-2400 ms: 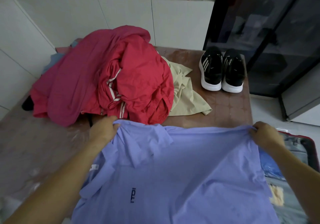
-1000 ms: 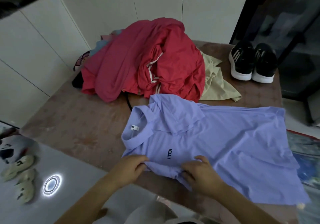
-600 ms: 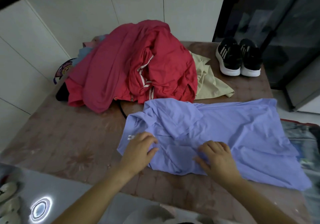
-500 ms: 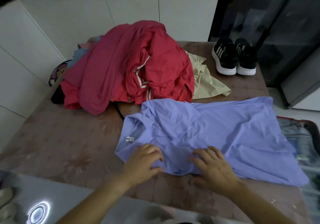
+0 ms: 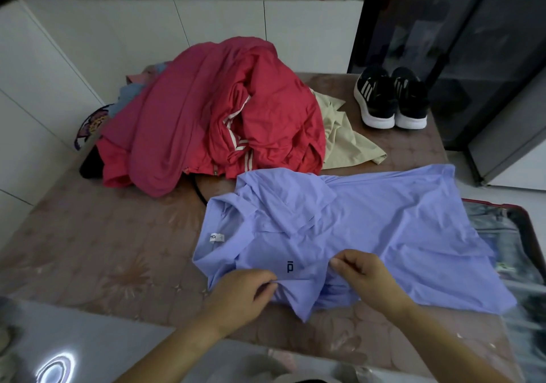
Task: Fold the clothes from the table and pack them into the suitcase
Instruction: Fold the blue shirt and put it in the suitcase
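Observation:
A lilac polo shirt (image 5: 384, 229) lies spread across the near right of the brown table (image 5: 103, 243), collar to the left, a small dark logo facing up. My left hand (image 5: 239, 294) pinches the fabric at the shirt's near edge, left of the logo. My right hand (image 5: 363, 276) pinches a fold just right of the logo. Behind the shirt sits a heap of red and pink clothes (image 5: 212, 116) with a beige garment (image 5: 342, 137) at its right. The open suitcase (image 5: 520, 234) shows at the right, partly under the shirt's hem.
A pair of black sneakers (image 5: 390, 98) with white soles stands at the table's far right corner. White cabinets run behind and along the left. A dark glass-fronted cabinet (image 5: 461, 42) rises at the right. A glossy white surface (image 5: 59, 347) lies near left.
The shirt went from held up by its corners to lying on the table. Both hands, flat on the near fabric half a second ago, now pinch it beside the uncovered logo.

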Demonstrator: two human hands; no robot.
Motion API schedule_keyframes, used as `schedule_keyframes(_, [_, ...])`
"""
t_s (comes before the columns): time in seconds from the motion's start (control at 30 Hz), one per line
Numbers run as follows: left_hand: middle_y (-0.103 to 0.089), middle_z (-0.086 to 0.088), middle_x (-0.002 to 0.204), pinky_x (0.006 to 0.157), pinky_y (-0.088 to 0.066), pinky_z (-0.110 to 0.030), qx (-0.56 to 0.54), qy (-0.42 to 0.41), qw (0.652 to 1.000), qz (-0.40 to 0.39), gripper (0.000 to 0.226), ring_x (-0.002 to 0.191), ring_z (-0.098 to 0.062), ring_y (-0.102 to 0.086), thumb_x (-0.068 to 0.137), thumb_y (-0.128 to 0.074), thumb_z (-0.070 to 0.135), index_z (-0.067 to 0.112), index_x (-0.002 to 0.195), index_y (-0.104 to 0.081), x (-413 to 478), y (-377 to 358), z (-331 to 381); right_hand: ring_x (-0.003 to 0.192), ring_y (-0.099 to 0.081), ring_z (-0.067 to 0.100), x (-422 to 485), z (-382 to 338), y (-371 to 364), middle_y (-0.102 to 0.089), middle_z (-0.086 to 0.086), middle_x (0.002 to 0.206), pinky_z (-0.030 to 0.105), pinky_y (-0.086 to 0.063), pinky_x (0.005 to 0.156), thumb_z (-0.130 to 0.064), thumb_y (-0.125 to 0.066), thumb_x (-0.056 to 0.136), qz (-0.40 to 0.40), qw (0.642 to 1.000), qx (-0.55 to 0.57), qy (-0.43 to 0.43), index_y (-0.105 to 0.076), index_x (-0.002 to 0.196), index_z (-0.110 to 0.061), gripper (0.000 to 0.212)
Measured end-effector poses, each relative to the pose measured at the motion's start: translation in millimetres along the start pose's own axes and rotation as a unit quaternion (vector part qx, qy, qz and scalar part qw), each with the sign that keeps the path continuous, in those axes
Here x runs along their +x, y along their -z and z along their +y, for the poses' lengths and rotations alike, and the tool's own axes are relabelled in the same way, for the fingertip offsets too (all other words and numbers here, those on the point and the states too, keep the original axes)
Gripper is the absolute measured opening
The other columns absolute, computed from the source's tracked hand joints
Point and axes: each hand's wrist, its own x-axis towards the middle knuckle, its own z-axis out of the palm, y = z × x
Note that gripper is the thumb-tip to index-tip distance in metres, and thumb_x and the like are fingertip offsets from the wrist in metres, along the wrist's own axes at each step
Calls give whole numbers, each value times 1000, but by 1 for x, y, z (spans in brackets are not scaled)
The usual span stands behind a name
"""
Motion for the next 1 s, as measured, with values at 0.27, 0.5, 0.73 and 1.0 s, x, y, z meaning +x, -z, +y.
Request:
schedule_keyframes(0.27, [-55, 15, 64, 57, -39, -22, -73, 77, 994, -12, 48, 60, -3, -51, 80, -36, 74, 30, 63, -49, -11, 0, -14, 68, -64, 22, 7, 25, -7, -60, -6, 71, 33, -44, 62, -24, -63, 77, 128, 944, -303, 23, -65, 82, -23, 5])
schedule_keyframes(0.5, [-49, 24, 106, 85, -42, -27, 46, 61, 993, -92, 77, 101, -6, -51, 61, -52, 84, 31, 117, -58, -20, 11, -29, 42, -53, 16, -9, 11, -45, -49, -2, 44, 30, -39, 48, -50, -42, 82, 80, 922, -374, 60, -42, 51, -26, 40])
schedule_keyframes(0.73, [-46, 19, 77, 72, -27, -23, 179, -64, 978, -81, 41, 76, 0, -42, 54, -56, 68, 39, 82, -50, -49, -6, -30, 71, -47, 22, -3, -9, -61, -39, -7, 62, 31, -28, 66, -40, -42, 78, -77, 949, -302, -45, -27, 61, -23, 28])
schedule_keyframes(1.0, [-42, 15, 59, 53, -27, -12, 14, 90, 991, -95, 41, 60, 3, -43, 77, -47, 62, 27, 61, -35, -73, -4, -35, 50, -43, 5, -1, -44, -21, -50, -17, 53, 17, -32, 53, -25, -61, 90, -74, 983, -161, 39, -42, 69, -27, 28])
